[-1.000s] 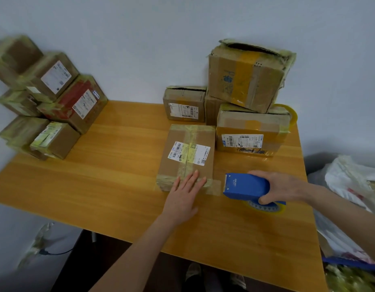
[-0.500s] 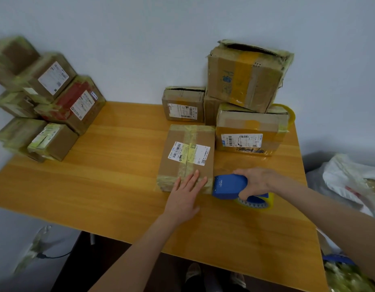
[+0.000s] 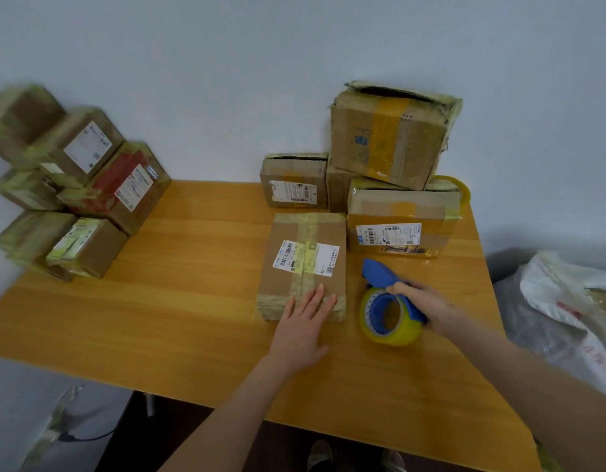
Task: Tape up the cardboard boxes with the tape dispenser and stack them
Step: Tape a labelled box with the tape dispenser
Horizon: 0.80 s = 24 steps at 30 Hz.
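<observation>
A flat cardboard box [image 3: 303, 264] with white labels and yellowish tape lies in the middle of the wooden table [image 3: 192, 301]. My left hand [image 3: 303, 330] presses flat on its near edge, fingers straight. Just right of the box, my right hand [image 3: 427, 306] grips the blue tape dispenser [image 3: 385, 301], tilted so its roll of yellowish tape faces me. The dispenser is off the box, a little above the table. Several taped boxes [image 3: 77, 189] are stacked at the far left. A group of other boxes [image 3: 390, 178] stands at the back right against the wall.
A spare tape roll [image 3: 461, 189] peeks out behind the back-right boxes. White plastic bags [image 3: 563, 311] lie beside the table's right edge. A cable [image 3: 66, 434] hangs below the near left corner. The wall runs close behind the table.
My right hand has pulled the dispenser away from the box's near right corner to the right and turned it so the roll shows. My left hand stays on the box.
</observation>
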Each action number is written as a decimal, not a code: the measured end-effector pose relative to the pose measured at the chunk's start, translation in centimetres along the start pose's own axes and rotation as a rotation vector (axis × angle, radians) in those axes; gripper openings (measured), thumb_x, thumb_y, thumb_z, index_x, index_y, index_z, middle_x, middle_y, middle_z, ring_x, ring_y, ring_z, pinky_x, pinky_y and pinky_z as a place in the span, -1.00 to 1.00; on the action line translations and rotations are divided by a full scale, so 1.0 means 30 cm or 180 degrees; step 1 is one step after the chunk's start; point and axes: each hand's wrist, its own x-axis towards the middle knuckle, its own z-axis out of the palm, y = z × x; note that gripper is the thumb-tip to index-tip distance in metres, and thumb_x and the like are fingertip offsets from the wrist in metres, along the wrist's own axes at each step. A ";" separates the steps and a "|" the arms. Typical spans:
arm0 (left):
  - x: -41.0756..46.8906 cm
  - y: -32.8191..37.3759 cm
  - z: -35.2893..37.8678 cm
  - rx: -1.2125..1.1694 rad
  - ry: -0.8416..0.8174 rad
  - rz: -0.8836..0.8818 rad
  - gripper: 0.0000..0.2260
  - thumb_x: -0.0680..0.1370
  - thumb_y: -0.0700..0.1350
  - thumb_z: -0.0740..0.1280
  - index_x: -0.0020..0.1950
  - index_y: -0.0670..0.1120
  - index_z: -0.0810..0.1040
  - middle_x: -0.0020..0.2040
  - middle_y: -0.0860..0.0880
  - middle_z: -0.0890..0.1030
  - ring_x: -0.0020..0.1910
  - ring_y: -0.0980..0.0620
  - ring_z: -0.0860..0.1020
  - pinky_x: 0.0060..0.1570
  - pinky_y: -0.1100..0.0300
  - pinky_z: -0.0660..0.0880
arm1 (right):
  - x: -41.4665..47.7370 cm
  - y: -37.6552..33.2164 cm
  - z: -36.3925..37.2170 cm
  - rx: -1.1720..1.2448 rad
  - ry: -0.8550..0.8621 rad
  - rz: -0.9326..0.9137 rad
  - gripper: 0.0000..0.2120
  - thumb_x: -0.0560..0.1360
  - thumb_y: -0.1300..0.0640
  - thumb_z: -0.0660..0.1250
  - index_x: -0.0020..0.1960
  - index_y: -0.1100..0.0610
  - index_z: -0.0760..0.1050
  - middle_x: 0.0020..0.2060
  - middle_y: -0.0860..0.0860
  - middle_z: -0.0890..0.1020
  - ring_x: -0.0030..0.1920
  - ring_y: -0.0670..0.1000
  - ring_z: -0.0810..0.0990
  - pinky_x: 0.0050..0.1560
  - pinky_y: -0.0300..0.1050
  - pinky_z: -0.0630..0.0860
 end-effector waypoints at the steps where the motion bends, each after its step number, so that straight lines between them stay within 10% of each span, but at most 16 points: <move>1: 0.000 -0.001 0.001 -0.0033 -0.0002 0.0006 -0.19 0.55 0.08 0.27 0.55 0.08 -0.28 0.54 0.04 -0.32 0.53 0.06 -0.27 0.49 -0.03 -0.26 | 0.013 0.019 0.010 0.0164 -0.0023 0.0197 -0.52 0.39 -0.07 0.49 0.26 0.02 0.50 0.08 0.12 0.62 0.07 0.19 0.61 0.17 0.21 0.55; 7: -0.003 -0.012 -0.017 -0.0692 0.0123 -0.0030 -0.29 0.58 0.14 0.21 0.58 -0.04 -0.09 0.52 0.11 -0.27 0.54 0.13 -0.16 0.53 0.03 -0.12 | 0.002 0.015 0.018 -0.0355 0.0021 0.0228 -0.35 0.48 -0.31 0.28 0.44 0.04 0.34 0.22 0.11 0.53 0.14 0.19 0.53 0.11 0.12 0.50; 11: -0.053 -0.063 -0.008 -0.1048 0.0870 -0.0281 -0.43 0.63 0.07 0.16 0.57 -0.06 0.03 0.57 0.07 -0.07 0.52 0.14 -0.02 0.49 0.14 0.10 | -0.084 -0.052 0.075 -0.2276 0.0819 -0.1198 -0.30 0.58 -0.20 0.19 0.58 0.12 0.07 0.52 0.07 0.21 0.48 0.11 0.23 0.42 0.00 0.25; 15: -0.066 -0.093 0.033 -0.0469 0.0869 -0.0338 -0.39 0.58 0.10 0.11 0.54 -0.10 -0.02 0.56 -0.05 0.05 0.53 -0.05 0.00 0.49 -0.09 0.06 | -0.161 -0.049 0.322 -0.3411 0.0378 -0.2449 -0.40 0.63 -0.14 0.05 0.59 0.01 -0.04 0.57 -0.05 0.00 0.57 0.00 -0.05 0.50 -0.12 0.02; 19: -0.065 -0.121 0.044 -0.0222 0.0364 -0.0476 -0.25 0.60 0.09 0.19 0.55 -0.10 -0.26 0.54 -0.08 -0.27 0.54 -0.10 -0.25 0.49 -0.04 -0.24 | -0.114 0.015 0.456 -0.4402 0.0207 -0.2374 -0.25 0.46 -0.33 -0.39 0.52 0.06 -0.34 0.53 0.04 -0.31 0.49 0.05 -0.39 0.43 -0.08 -0.40; 24: -0.074 -0.141 0.030 -0.0714 0.0523 -0.0603 -0.32 0.63 0.14 0.09 0.56 -0.14 -0.18 0.57 -0.09 -0.18 0.55 -0.02 -0.20 0.45 0.15 -0.28 | -0.096 0.038 0.448 -0.4458 0.0114 -0.2318 -0.04 0.19 -0.44 -0.67 0.46 0.04 -0.40 0.48 0.05 -0.38 0.47 0.09 -0.44 0.40 -0.05 -0.43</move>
